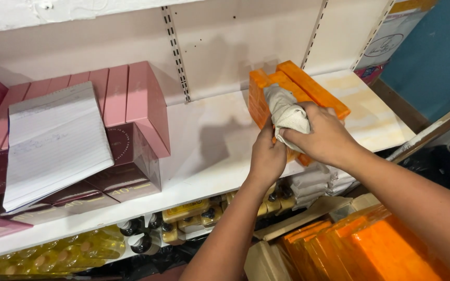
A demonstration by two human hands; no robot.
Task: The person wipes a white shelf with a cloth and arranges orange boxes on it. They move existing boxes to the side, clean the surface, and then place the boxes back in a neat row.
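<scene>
Right of centre in the frame, flat orange boxes [308, 86] stand on edge on the white shelf [209, 140], their long axis slanting from upper left to lower right. The right hand [324, 136] clenches a crumpled, soft off-white cloth [287, 112] against them, while the left hand [267, 156] grips their near end. At left, a lined notepad [53, 143] lies on glossy pink cartons [126, 96].

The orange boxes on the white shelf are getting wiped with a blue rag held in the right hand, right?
Not quite: the rag is white, not blue, as the head view shows. The rest holds: the right hand presses that crumpled cloth against the orange rectangular boxes on the white shelf, while the left hand steadies them.
</scene>
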